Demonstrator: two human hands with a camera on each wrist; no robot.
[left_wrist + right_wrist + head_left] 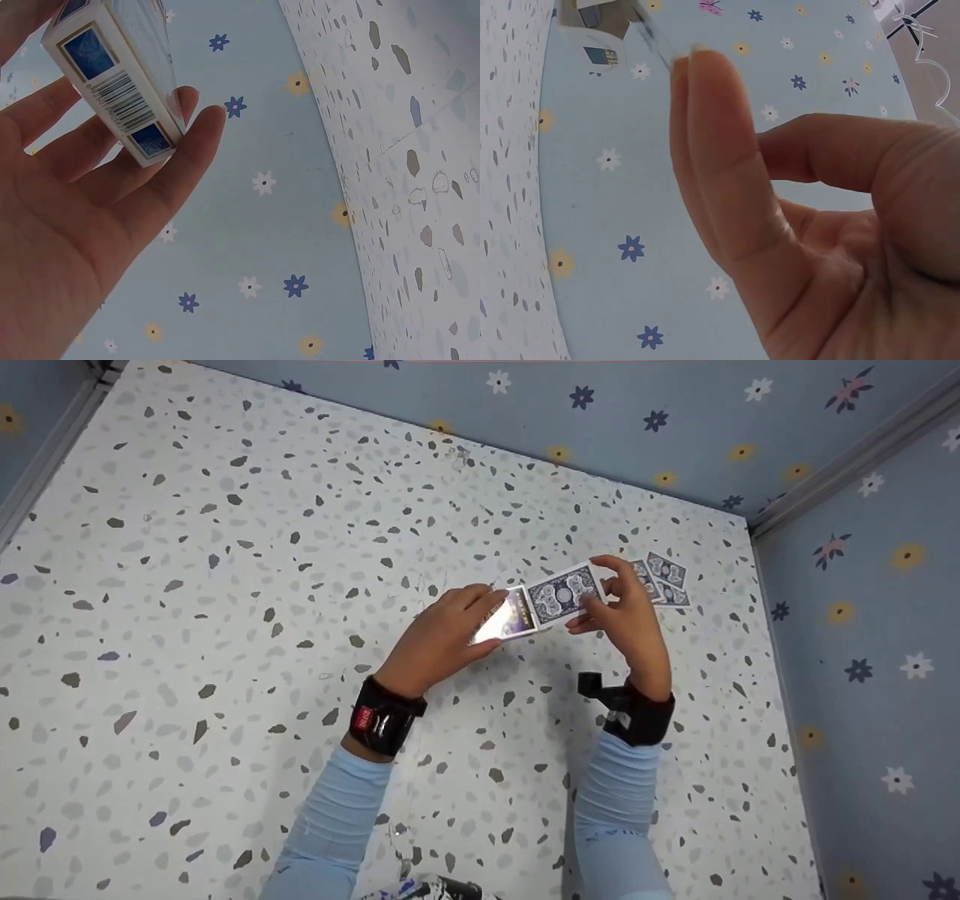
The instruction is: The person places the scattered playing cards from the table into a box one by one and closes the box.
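My left hand (441, 636) grips a shiny playing card box (520, 613), thumb on the near side and fingers on the far side. In the left wrist view the barcode end of the box (124, 97) rests against the fingers. Between the hands, patterned playing cards (562, 594) with dark blue backs meet the right end of the box. My right hand (634, 619) pinches them at their right end; how many there are is hidden. The right wrist view shows bent fingers (724, 157), with the box partly visible at the upper left.
Several loose cards (670, 571) with the same backs lie on the speckled white table (225, 675), just beyond the right hand. Blue flowered panels (615, 405) rise along the far and right edges of the table.
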